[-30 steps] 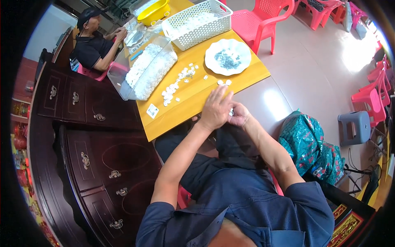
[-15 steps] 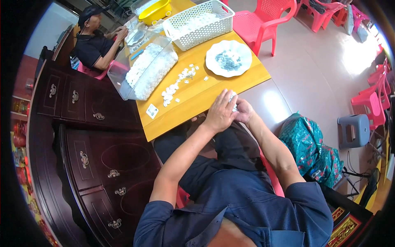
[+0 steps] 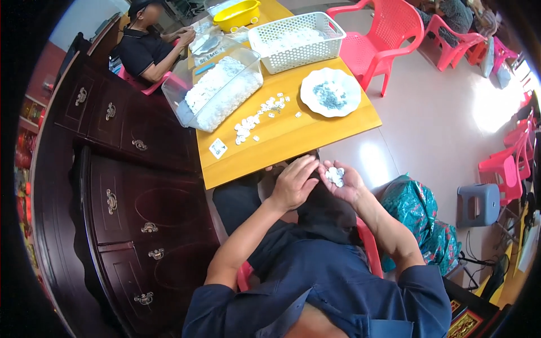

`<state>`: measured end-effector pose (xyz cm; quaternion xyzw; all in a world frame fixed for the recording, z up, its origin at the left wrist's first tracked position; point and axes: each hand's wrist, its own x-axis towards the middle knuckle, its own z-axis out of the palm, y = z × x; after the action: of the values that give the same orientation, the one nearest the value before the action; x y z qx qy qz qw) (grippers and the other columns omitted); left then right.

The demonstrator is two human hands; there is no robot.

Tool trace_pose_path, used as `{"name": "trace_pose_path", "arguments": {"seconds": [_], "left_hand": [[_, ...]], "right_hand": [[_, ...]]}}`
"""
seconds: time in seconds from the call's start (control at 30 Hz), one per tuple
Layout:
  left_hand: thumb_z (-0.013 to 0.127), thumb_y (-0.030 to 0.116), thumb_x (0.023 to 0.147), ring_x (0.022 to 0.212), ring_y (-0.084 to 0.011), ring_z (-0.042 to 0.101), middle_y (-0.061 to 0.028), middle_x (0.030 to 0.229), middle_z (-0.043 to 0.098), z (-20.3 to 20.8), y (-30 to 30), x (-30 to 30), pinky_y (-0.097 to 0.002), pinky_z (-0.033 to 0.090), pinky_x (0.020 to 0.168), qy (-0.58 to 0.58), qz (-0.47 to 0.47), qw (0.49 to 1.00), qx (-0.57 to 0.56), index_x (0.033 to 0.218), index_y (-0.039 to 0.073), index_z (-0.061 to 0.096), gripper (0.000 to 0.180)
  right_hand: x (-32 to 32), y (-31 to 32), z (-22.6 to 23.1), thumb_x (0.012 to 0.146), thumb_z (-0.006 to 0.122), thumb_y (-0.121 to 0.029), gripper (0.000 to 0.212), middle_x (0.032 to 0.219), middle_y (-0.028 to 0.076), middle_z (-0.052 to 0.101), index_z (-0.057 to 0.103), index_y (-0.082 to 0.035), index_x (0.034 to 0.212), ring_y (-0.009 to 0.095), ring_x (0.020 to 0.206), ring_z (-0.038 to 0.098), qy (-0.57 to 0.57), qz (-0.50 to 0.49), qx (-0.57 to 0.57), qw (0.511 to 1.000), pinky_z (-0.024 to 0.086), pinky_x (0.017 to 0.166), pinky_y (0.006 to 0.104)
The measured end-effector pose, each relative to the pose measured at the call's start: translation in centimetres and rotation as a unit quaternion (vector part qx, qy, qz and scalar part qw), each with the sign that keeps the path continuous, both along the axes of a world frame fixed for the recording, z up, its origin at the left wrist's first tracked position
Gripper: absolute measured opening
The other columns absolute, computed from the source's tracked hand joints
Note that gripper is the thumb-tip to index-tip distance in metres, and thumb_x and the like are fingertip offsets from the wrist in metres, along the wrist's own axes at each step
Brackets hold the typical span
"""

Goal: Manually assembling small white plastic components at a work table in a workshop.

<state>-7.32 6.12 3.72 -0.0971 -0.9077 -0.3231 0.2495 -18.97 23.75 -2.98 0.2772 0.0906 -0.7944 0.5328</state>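
My right hand (image 3: 350,188) is cupped palm up past the table's near edge, holding several small white pieces (image 3: 335,176) in the palm. Close beside it, fingers stretched out and palm turned down, is my left hand (image 3: 294,183), with nothing seen in it. Over the table (image 3: 287,151) lies a loose trail of similar small white pieces (image 3: 247,125), a few of them standing apart. To the right of that trail is a white scalloped plate (image 3: 353,96) with small dark grey bits and some white ones on it.
A clear plastic bin (image 3: 189,121) and a white perforated basket (image 3: 298,56) hold many white pieces. Behind them is a yellow tub (image 3: 236,16). Another person (image 3: 146,53) sits at the far left. A dark cabinet (image 3: 135,169) stands left, a pink chair (image 3: 394,28) right.
My hands, pressed together over the table edge before, have come apart and back toward me. The right palm has opened upward, showing the white pieces. The view has shifted slightly.
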Motion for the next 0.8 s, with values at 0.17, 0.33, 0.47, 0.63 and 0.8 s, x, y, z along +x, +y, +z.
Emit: {"name": "trace_pose_path", "arguments": {"seconds": [0.17,0.33,0.47,0.63,0.8], "left_hand": [[0.065,0.012,0.091,0.100,-0.0345,0.068,-0.0166,0.108,0.069,-3.3,-2.9,4.7,-0.0409,0.054,0.090,-0.052,0.035,0.997,0.035,0.112,0.001,0.067,0.024],[0.065,0.011,0.091,0.092,-0.0354,0.068,-0.0169,0.102,0.070,-4.3,-3.9,7.1,-0.0409,0.055,0.082,-0.064,0.033,0.995,0.062,0.107,0.000,0.067,0.019],[0.064,0.014,0.092,0.092,-0.0358,0.068,-0.0168,0.101,0.070,-5.0,-3.6,7.1,-0.0410,0.055,0.081,-0.079,0.038,0.993,0.078,0.105,0.000,0.067,0.019],[0.064,0.014,0.092,0.090,-0.0351,0.069,-0.0168,0.098,0.071,-6.3,-3.8,7.9,-0.0405,0.056,0.079,-0.085,0.055,0.989,0.109,0.104,0.001,0.068,0.018],[0.063,0.006,0.092,0.082,-0.0329,0.070,-0.0162,0.091,0.071,-5.4,-5.4,7.1,-0.0377,0.057,0.071,-0.059,0.070,0.989,0.113,0.100,0.000,0.069,0.013]], "right_hand": [[-4.3,-2.8,6.8,0.108,0.036,-0.028,0.044,0.115,0.022,0.064,0.057,0.009,0.117,0.038,0.111,0.062,-0.002,-0.080,-0.039,0.996,0.055,0.097,0.0503],[-20.3,-12.8,15.4,0.109,0.033,-0.037,0.051,0.101,0.022,0.059,0.051,0.011,0.112,0.039,0.110,0.059,0.215,-0.128,-0.092,0.964,0.052,0.099,0.0541],[-28.2,-18.5,21.6,0.106,0.039,-0.041,0.043,0.073,0.005,0.048,0.054,-0.002,0.097,0.022,0.071,0.050,0.402,-0.175,0.240,0.866,0.045,0.069,0.0388],[-24.2,-19.4,17.9,0.103,0.042,-0.044,0.056,0.132,0.020,0.057,0.052,0.005,0.129,0.030,0.121,0.055,0.514,-0.183,0.294,0.785,0.043,0.103,0.0429],[-10.7,-12.9,14.9,0.105,0.046,-0.029,0.037,0.113,0.015,0.070,0.064,0.002,0.115,0.024,0.106,0.066,0.580,-0.054,0.037,0.812,0.050,0.098,0.0339]]}}
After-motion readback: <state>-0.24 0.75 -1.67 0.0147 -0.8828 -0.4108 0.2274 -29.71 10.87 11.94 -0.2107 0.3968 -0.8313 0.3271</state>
